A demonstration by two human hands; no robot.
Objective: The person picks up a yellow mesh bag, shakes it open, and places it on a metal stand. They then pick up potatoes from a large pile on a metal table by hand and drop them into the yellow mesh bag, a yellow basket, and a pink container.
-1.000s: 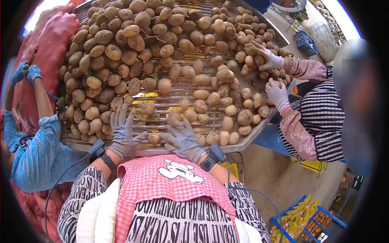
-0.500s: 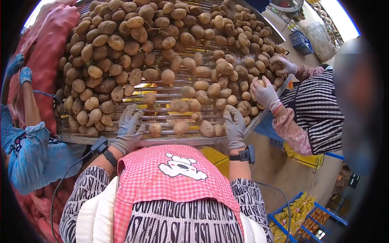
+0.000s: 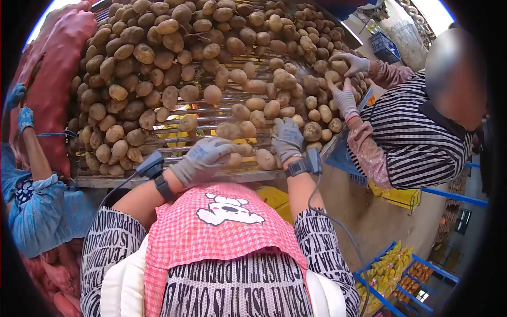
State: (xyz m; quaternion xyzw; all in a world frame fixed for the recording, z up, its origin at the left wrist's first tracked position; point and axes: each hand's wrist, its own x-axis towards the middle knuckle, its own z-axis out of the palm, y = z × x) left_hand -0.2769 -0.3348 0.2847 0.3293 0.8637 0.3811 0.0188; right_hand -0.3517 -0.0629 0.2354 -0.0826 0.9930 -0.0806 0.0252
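In grey work gloves, both my hands are at the near edge of a slatted metal sorting table [image 3: 179, 138] piled with brown potatoes [image 3: 121, 92]. My left hand [image 3: 207, 157] is slightly blurred, its fingers stretched to the right over a potato [image 3: 233, 160] at the near rim. What lies under its palm is hidden. My right hand [image 3: 287, 138] rests palm down among potatoes, fingers bent forward and a little apart. A potato [image 3: 265, 159] lies just left of its wrist, and another [image 3: 228, 130] sits between the two hands.
At the right, a person in a striped apron [image 3: 417, 140] handles potatoes with gloved hands [image 3: 347, 100]. Another person in blue sleeves [image 3: 39, 206] stands left by red mesh sacks [image 3: 55, 90]. Blue crates [image 3: 384, 47] and yellow bags [image 3: 388, 277] stand on the floor. Cables trail from my wrist devices.
My left hand has moved right along the near rim, over the potatoes there. My right hand has shifted left and farther onto the table. The right-hand person's hands have come together around a potato.
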